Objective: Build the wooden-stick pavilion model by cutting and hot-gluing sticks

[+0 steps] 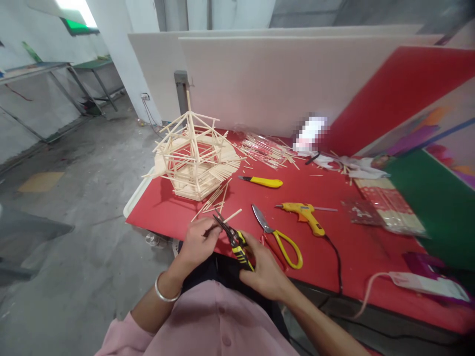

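Note:
My left hand (200, 241) is closed on a thin wooden stick (233, 215) near the table's front edge. Black-and-yellow pliers (237, 245) sit in my right hand (265, 267), their dark jaws up against the stick beside my left fingers. Whether the jaws press on the stick, I cannot make out. Just beyond my hands, several loose sticks (213, 200) lie on the red tabletop (159, 210). Behind them stands a pavilion-like model (193, 158) built from such sticks, with a peaked open roof frame and a many-sided base.
Yellow-handled scissors (285, 247), a yellow knife (261, 181) and a yellow glue gun (306, 213) with a trailing cord lie to the right. Packs of sticks (393, 205) and a white power strip (426, 284) are farther right. Pale boards (260, 84) stand along the back.

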The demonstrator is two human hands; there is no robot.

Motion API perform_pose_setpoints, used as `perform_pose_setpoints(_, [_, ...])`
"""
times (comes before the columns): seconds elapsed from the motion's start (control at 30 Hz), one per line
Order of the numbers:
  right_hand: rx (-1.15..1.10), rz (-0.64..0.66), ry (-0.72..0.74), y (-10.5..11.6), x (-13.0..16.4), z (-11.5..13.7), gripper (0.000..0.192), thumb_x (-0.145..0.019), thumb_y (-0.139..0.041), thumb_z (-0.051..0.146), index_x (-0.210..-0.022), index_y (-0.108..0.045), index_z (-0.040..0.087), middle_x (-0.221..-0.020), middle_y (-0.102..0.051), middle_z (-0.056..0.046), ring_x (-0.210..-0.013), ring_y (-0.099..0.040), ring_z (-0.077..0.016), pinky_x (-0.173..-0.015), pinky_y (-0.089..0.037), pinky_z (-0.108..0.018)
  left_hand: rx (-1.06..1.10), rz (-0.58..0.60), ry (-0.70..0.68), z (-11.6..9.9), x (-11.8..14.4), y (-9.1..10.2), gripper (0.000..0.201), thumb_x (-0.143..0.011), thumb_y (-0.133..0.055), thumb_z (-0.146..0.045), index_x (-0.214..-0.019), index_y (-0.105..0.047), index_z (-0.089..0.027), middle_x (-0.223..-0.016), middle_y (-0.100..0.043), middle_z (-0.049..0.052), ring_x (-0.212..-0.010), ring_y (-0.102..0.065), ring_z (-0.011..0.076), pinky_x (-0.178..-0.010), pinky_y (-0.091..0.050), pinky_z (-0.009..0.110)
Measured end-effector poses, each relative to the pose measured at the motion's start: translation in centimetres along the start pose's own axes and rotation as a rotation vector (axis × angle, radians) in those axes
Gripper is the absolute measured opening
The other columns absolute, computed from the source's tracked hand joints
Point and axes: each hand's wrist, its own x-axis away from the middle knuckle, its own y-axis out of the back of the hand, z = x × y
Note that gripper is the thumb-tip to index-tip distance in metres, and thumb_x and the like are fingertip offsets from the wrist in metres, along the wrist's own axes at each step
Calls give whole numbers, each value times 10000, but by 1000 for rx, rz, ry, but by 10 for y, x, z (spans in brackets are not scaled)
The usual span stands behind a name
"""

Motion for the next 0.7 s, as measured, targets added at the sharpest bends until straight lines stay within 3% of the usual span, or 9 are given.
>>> perform_pose_setpoints(0.2, [108, -68, 86, 3, 1, -9, 859, -574, -580, 116, -1392, -343, 228, -1289, -509, -107, -1200, -479, -305, -1032, -355, -475, -26, 89, -15, 2, -2, 0, 270, -865, -491, -166, -640, -639, -187, -602, -618, 27, -562, -549, 140, -566, -389, 244])
perform_pose_setpoints(0.37, [80, -40, 45, 4, 3, -7, 795, -597, -548, 91, -1358, -370, 239, -1195, -576, -72, -1066, -572, -251, -938, -445, -416, -14, 115, 17, 0, -3, 1, 274, -851, -500, -158, -603, -614, -179, -568, -603, 19, -528, -527, 130, -538, -370, 234])
perform_pose_setpoints(0.43, [56, -34, 24, 2, 3, -8, 791, -601, -537, 84, -1359, -373, 245, -1197, -585, -63, -1049, -585, -239, -932, -453, -406, -3, 112, 47, 1, -3, -1, 272, -847, -497, -159, -603, -616, -177, -562, -597, 14, -521, -520, 127, -529, -371, 229])
perform_pose_setpoints(0.53, [33, -53, 39, -1, 2, -12, 844, -589, -533, 83, -1396, -341, 241, -1326, -512, -85, -1188, -515, -267, -1030, -385, -445, 23, 93, 92, 5, -3, -2, 263, -846, -504, -175, -619, -637, -179, -571, -605, 11, -535, -529, 130, -530, -384, 226])
perform_pose_setpoints(0.63, [-23, -49, 33, -2, 3, -16, 891, -579, -535, 91, -1428, -310, 241, -1419, -430, -87, -1299, -413, -290, -1095, -302, -476, 63, 33, 149, 7, -6, -2, 211, -854, -527, -217, -725, -692, -189, -632, -651, 20, -601, -588, 147, -594, -441, 238])
perform_pose_setpoints(0.7, [-98, -16, -4, -1, 4, -18, 876, -584, -536, 100, -1424, -328, 240, -1399, -454, -78, -1290, -417, -296, -1077, -326, -471, 85, -12, 164, 8, -9, 0, 168, -846, -560, -242, -810, -719, -201, -679, -682, 28, -643, -619, 163, -643, -472, 257])
